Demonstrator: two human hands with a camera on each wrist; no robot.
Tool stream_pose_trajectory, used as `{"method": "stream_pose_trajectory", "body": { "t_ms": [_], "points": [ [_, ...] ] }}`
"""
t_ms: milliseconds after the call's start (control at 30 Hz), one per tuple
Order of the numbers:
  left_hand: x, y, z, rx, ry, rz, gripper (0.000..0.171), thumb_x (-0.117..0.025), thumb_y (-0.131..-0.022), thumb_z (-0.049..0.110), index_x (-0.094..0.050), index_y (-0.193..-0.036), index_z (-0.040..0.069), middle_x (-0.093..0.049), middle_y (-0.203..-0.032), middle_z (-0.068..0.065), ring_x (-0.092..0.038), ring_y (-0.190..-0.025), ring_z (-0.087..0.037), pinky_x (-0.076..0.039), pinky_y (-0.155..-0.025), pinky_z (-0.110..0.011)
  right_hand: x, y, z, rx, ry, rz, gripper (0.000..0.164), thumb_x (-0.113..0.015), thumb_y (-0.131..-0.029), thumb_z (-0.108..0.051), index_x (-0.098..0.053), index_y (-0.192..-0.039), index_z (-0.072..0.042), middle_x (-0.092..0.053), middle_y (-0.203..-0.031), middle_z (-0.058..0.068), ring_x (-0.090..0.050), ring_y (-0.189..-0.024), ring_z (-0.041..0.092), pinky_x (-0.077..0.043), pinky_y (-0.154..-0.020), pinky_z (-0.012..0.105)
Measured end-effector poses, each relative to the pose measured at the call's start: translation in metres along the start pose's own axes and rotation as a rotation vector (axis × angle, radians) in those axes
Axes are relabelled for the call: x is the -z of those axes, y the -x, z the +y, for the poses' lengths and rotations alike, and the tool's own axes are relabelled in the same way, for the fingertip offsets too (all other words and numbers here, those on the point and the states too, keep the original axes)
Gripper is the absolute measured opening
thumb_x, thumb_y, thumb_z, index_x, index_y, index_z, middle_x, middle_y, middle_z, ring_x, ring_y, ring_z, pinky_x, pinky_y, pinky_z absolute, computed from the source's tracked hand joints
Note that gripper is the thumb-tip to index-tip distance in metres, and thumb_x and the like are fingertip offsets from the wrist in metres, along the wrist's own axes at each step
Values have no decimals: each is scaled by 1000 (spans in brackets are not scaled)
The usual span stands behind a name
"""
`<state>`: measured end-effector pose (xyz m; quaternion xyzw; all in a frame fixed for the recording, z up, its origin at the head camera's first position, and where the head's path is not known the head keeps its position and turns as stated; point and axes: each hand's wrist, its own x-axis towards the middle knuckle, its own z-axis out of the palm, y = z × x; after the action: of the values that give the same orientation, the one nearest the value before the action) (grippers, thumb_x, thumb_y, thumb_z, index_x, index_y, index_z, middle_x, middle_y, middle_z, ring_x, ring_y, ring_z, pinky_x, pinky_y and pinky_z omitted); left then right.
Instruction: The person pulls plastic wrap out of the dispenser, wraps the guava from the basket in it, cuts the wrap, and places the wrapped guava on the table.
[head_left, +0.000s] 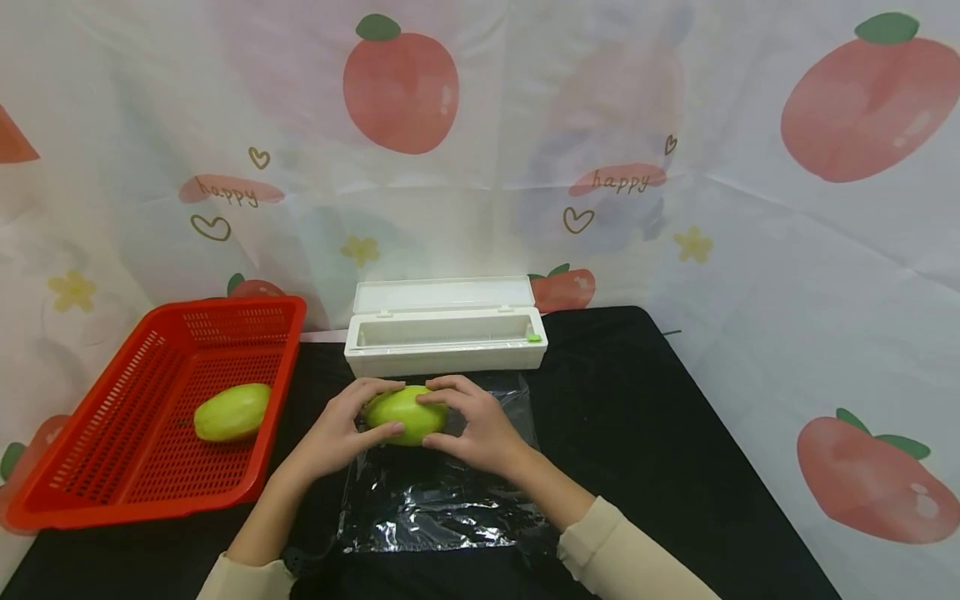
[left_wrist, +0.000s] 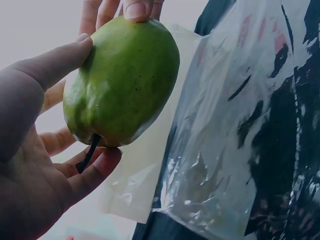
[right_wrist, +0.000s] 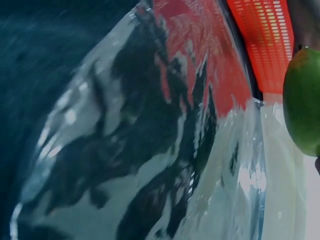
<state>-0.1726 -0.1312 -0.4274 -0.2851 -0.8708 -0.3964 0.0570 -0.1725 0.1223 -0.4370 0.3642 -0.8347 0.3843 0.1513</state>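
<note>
Both hands hold a green papaya (head_left: 406, 414) over the middle of a clear sheet of cling film (head_left: 435, 508). My left hand (head_left: 339, 425) has its thumb and fingers round the left end. At the other end, the right hand (head_left: 480, 425) grips with its thumb at the near side and fingers over the far side. In the left wrist view, a short dark stem sticks out of the papaya (left_wrist: 125, 80) beside the left fingers. The right wrist view catches only part of the papaya (right_wrist: 302, 105) at its edge, above the shiny film (right_wrist: 150, 150).
Behind the film stands a white cling film dispenser (head_left: 446, 361), its lid raised. To the left, a red plastic basket (head_left: 150, 367) holds a second papaya (head_left: 233, 412). A black cloth (head_left: 637, 467) covers the table, and a printed curtain (head_left: 465, 225) hangs behind.
</note>
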Motion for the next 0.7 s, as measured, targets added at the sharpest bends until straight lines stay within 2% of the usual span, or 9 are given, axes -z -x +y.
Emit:
{"method": "stream_pose_trajectory", "body": {
  "t_ms": [233,467,700],
  "points": [
    [-11,-6,0,24,51,-46,54,-78,-87,37,-59,-136,22,-58,-126,0,-55,-102,-14,-53,-83,-32,4,9,9,14,9,8,53,-89,-75,-25,-69,-123,-17,-59,-132,4,-60,-120,20,-53,-94,35],
    [-24,-12,-1,26,70,-91,54,-76,-88,37,-59,-136,19,-57,-127,-2,-55,-103,-15,-53,-86,-33,12,19,14,-41,8,-29,52,-88,-77,-26,-68,-124,-17,-59,-132,3,-59,-121,17,-52,-97,35],
    [-35,-15,-3,25,78,-113,53,-75,-90,38,-58,-137,21,-57,-128,-2,-55,-105,-15,-53,-86,-34,15,27,18,-56,13,-30,52,-89,-75,-24,-68,-123,-16,-59,-130,3,-59,-121,18,-52,-96,36]
  ]
}}
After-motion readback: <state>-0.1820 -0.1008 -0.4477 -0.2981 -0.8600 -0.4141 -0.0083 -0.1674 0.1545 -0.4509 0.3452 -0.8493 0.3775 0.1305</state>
